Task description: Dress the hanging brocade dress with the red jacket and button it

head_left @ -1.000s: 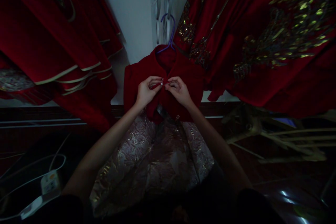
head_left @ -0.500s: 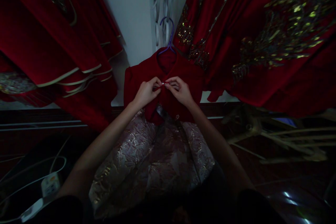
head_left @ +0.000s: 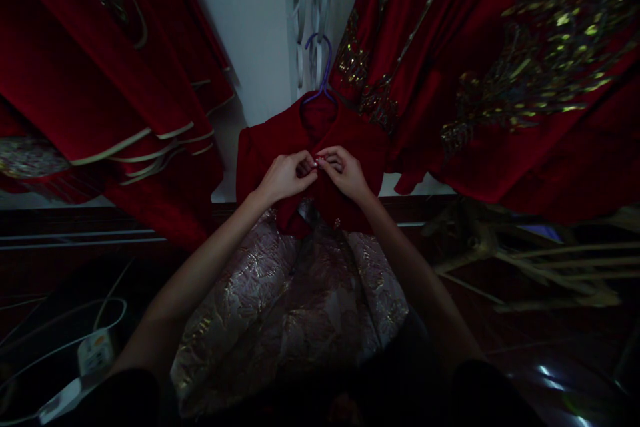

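Observation:
A short red jacket (head_left: 357, 140) hangs on a purple hanger (head_left: 327, 67). At its front opening, my left hand (head_left: 286, 177) and my right hand (head_left: 346, 175) meet fingertip to fingertip, each closed in a pinch on the jacket's front edge. A small shiny fastener (head_left: 317, 162) glints between the fingertips; which fingers hold it I cannot tell. Lower on the right front panel sits a small flower-shaped button (head_left: 337, 222). Beneath the jacket spreads a shiny pinkish-gold brocade garment (head_left: 245, 300).
Red garments with pale trim (head_left: 115, 93) hang on the left, and a red garment with gold sequins (head_left: 550, 67) hangs on the right. Behind is a white wall (head_left: 240, 27). A wooden frame (head_left: 525, 260) stands lower right; a white power strip (head_left: 95, 350) with cable lies lower left.
My left hand has shifted slightly right, closer to my right hand, and its fingers have moved across the jacket's opening. My right hand has barely moved and still pinches the front.

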Demonstrator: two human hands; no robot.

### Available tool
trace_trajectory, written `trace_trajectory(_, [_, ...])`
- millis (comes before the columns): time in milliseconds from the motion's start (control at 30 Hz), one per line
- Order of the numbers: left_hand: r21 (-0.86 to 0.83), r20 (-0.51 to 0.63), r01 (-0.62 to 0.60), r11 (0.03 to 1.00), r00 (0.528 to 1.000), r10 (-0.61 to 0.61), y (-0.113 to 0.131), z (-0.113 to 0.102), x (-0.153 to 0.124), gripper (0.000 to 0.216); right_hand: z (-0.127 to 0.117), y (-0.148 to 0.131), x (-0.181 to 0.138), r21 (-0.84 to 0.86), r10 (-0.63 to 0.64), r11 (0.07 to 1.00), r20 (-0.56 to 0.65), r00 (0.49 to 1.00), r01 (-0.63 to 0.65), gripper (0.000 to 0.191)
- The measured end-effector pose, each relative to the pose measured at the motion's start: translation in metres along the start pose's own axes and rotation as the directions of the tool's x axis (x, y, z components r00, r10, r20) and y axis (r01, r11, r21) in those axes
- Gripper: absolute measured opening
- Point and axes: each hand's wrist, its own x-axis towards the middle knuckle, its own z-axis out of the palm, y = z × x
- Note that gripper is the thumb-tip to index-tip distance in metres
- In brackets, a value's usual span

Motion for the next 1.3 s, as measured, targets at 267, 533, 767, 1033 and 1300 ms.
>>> trace_trajectory(267, [0.006, 0.001, -0.021, 1.0, 1.0, 0.021, -0.001, 0.002, 0.006, 0.01, -0.006, 0.003, 0.0, 0.036, -0.005, 0.999, 0.038, 0.999, 0.004, 0.019])
trace_trajectory(533, [0.029, -0.017, -0.009, 1.0, 1.0, 0.009, -0.001, 0.005, 0.006, 0.013, -0.009, 0.0, -0.001, 0.051, 0.021, 0.998, 0.049, 0.999, -0.023, 0.021])
trace_trajectory(767, [0.094, -0.03, -0.033, 0.995, 0.999, 0.036, 0.002, 0.003, 0.008, 0.011, -0.01, -0.005, 0.002, 0.036, 0.052, 0.998, 0.06, 0.997, -0.054, 0.022])
trace_trajectory(1033, [0.15, -0.039, -0.051, 0.987, 0.998, 0.058, 0.007, 0.003, 0.006, 0.01, -0.011, -0.006, 0.006, 0.064, 0.064, 0.995, 0.089, 0.994, -0.07, 0.024])
trace_trajectory(1300, [0.149, 0.0, -0.073, 0.986, 0.997, 0.074, 0.007, 0.003, 0.005, 0.01, -0.014, -0.006, 0.006, 0.068, 0.059, 0.995, 0.126, 0.99, -0.068, 0.023])
